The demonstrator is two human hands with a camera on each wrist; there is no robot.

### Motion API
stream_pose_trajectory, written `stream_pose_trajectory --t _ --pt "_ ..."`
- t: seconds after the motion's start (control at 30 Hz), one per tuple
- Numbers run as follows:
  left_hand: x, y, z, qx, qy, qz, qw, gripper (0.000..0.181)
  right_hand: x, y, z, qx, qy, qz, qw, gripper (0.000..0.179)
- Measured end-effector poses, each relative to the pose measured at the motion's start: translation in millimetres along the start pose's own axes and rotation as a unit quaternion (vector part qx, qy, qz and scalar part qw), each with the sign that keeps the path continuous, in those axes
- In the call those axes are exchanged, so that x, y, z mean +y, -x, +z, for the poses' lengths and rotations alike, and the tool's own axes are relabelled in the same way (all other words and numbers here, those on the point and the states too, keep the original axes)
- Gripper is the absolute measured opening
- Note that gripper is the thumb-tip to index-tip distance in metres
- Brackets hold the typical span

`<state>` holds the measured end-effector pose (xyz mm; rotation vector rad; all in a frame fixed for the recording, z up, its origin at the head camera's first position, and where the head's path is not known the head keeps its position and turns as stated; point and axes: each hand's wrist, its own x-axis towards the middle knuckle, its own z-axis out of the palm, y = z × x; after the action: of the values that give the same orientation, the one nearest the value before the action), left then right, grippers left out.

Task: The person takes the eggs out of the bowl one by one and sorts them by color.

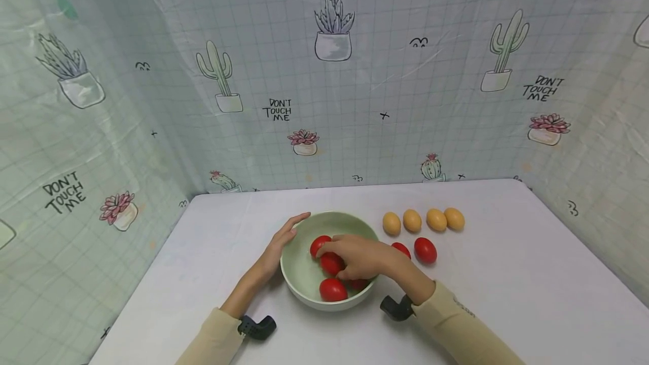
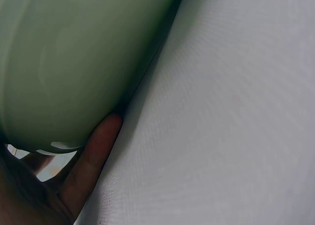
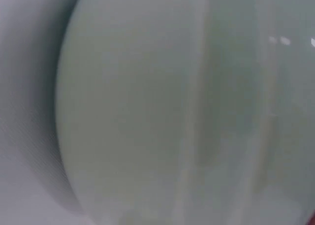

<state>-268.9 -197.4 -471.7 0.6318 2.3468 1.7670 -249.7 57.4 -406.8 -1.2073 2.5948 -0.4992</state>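
Note:
A pale green bowl (image 1: pixel 299 283) stands on the white table, with several glossy red egg-shaped things in it. My left hand (image 1: pixel 274 246) rests against the bowl's left side, fingers lying along the outer wall by the rim. In the left wrist view one straight finger (image 2: pixel 96 158) touches the bowl low on its outside. Reaching over the right rim, my right hand (image 1: pixel 357 255) pinches a red egg-shaped thing (image 1: pixel 332 265) inside the bowl. Close around it lie another red one (image 1: pixel 319 245), one nearer me (image 1: pixel 333 290), and one partly hidden under the hand (image 1: pixel 359 285).
Right of the bowl lie two more red egg-shaped things, one (image 1: pixel 426 250) in full view and one (image 1: pixel 400 249) partly behind the right arm. Several yellow-orange egg-shaped things (image 1: pixel 412 221) line up behind them. A cactus-printed cloth (image 1: pixel 365 89) surrounds the table (image 1: pixel 507 275) at the back and sides.

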Motion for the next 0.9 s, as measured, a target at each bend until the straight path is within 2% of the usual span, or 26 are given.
stream_pose_trajectory --t 0.27,0.6,0.9 --pt "0.5 -0.9 0.9 -0.001 0.011 0.006 0.9999 0.052 3 7.0 -14 0.015 -0.015 0.004 0.9998 0.052" --pt "1.2 0.0 0.9 0.006 0.01 -0.009 0.9999 0.052 3 13.9 -24 0.028 -0.056 0.016 0.9979 0.052" --pt "0.3 -0.4 0.4 0.004 0.012 -0.007 0.9999 0.052 5 20.1 -32 0.045 -0.066 0.012 0.9967 0.052"
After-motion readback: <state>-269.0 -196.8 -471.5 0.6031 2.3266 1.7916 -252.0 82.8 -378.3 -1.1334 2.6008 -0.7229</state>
